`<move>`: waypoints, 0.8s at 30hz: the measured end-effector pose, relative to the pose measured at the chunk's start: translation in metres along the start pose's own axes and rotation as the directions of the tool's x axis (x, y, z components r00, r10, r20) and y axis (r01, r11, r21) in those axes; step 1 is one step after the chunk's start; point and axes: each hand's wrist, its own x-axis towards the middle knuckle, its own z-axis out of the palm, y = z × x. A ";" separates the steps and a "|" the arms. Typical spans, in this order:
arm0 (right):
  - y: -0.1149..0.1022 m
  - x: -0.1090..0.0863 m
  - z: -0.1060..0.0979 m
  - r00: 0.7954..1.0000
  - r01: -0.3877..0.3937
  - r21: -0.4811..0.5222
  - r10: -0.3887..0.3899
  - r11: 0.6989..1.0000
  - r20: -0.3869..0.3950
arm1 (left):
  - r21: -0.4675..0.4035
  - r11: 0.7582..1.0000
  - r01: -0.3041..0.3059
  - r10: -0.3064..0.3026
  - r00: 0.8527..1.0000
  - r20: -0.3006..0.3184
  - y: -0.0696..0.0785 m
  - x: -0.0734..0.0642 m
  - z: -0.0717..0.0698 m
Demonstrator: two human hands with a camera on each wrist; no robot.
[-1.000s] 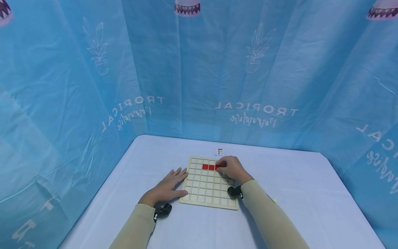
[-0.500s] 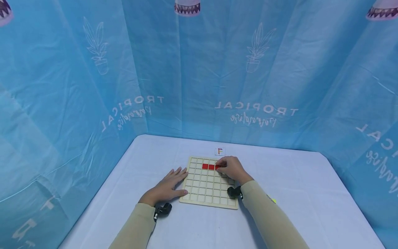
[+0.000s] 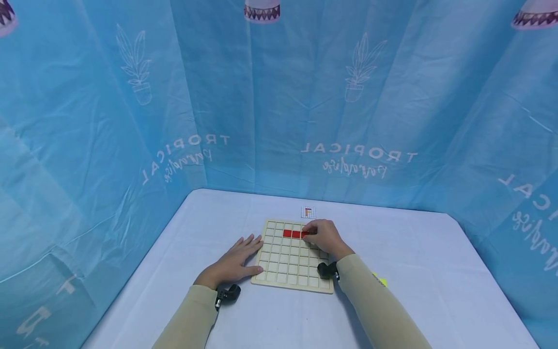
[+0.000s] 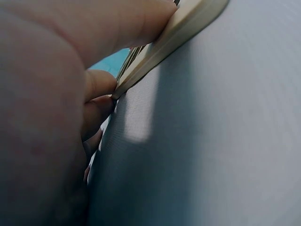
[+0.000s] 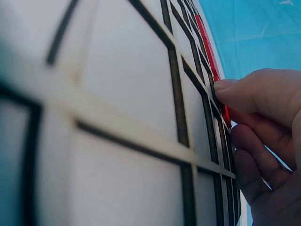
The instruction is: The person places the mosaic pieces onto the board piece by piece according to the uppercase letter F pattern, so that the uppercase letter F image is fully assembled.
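A white table (image 3: 279, 322) beneath a pale grid board (image 3: 282, 266), a small patterned card (image 3: 308, 213) and a yellow object (image 3: 382, 281).

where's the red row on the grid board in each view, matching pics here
Head: red row slightly right of and below middle, right hand at its right end.
Left wrist: not in it.
Right wrist: upper right, a thin slanted strip meeting the thumb.
Shared landmark: grid board, lower middle in head, top in left wrist, filling most of right wrist.
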 end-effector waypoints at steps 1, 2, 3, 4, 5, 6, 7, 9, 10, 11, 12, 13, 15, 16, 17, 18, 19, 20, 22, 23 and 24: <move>0.000 0.000 0.000 1.000 -0.003 0.000 0.003 1.000 0.000 | 0.000 1.000 0.001 -0.001 1.000 0.000 0.000 0.000 0.000; 0.000 0.000 0.000 1.000 -0.006 0.000 0.006 1.000 0.000 | 0.002 1.000 0.004 -0.004 1.000 0.003 0.000 0.000 0.000; -0.001 0.000 0.000 1.000 -0.007 0.001 0.007 1.000 -0.001 | 0.002 1.000 0.006 -0.006 1.000 0.004 -0.001 0.000 0.000; -0.001 0.000 0.000 1.000 -0.008 0.001 0.008 1.000 -0.001 | 0.005 1.000 0.007 -0.007 1.000 0.005 -0.001 0.000 0.000; -0.001 0.000 0.001 1.000 -0.009 0.000 0.009 1.000 -0.002 | 0.007 1.000 0.009 -0.009 1.000 0.005 -0.001 0.000 0.000; 0.000 0.000 0.001 1.000 -0.010 -0.004 0.010 1.000 -0.003 | 0.009 1.000 0.010 -0.010 1.000 0.006 -0.001 0.000 0.000; 0.000 0.000 0.000 1.000 -0.013 -0.003 0.013 1.000 -0.002 | 0.008 1.000 0.008 -0.008 1.000 0.005 0.000 0.000 0.000; 0.000 0.000 -0.001 1.000 -0.013 0.002 0.013 1.000 0.001 | 0.001 1.000 0.001 -0.001 1.000 0.001 0.000 0.000 0.000; 0.001 0.000 -0.002 1.000 -0.015 0.009 0.015 1.000 0.002 | 0.000 1.000 -0.003 0.003 1.000 0.002 0.000 0.000 0.000; 0.001 -0.001 -0.003 1.000 -0.017 0.014 0.017 1.000 0.002 | -0.002 1.000 -0.005 0.005 1.000 0.005 0.000 0.000 0.000; 0.002 -0.001 -0.005 1.000 -0.018 0.021 0.018 1.000 0.000 | -0.003 1.000 -0.006 0.006 1.000 0.009 0.000 0.000 0.000; 0.003 -0.002 -0.008 1.000 -0.022 0.030 0.022 0.999 -0.001 | -0.005 1.000 -0.005 0.005 1.000 0.011 0.000 0.000 0.000; 0.004 -0.004 -0.015 1.000 -0.026 0.043 0.027 0.999 -0.010 | -0.007 1.000 -0.006 0.006 1.000 0.014 0.001 0.000 0.000; 0.005 -0.005 -0.019 0.999 -0.028 0.046 0.028 0.999 -0.015 | -0.002 1.000 -0.003 0.003 1.000 0.015 0.001 -0.001 0.000; 0.006 -0.005 -0.023 0.999 -0.026 0.048 0.027 0.999 -0.022 | -0.002 1.000 -0.003 0.003 1.000 0.014 0.001 -0.001 -0.001; 0.007 -0.006 -0.027 0.999 -0.024 0.046 0.025 0.999 -0.029 | 0.000 1.000 -0.003 0.003 1.000 0.012 0.001 -0.001 -0.001; 0.009 -0.007 -0.031 0.999 -0.024 0.044 0.025 0.999 -0.036 | -0.001 1.000 -0.006 0.006 1.000 0.010 0.001 -0.001 -0.001; 0.010 -0.007 -0.036 0.999 -0.025 0.037 0.026 0.999 -0.044 | 0.001 1.000 -0.008 0.008 1.000 0.009 0.000 -0.001 -0.001; 0.015 -0.009 -0.044 0.998 -0.027 0.019 0.028 0.999 -0.057 | 0.004 1.000 -0.007 0.007 1.000 0.007 0.000 -0.001 -0.001; 0.018 -0.010 -0.048 0.998 -0.029 0.011 0.030 1.000 -0.061 | 0.003 1.000 -0.007 0.007 1.000 0.004 0.000 -0.001 -0.001; 0.020 -0.011 -0.052 0.997 -0.032 0.001 0.032 0.999 -0.065 | 0.004 1.000 -0.004 0.004 1.000 0.003 0.000 -0.002 -0.001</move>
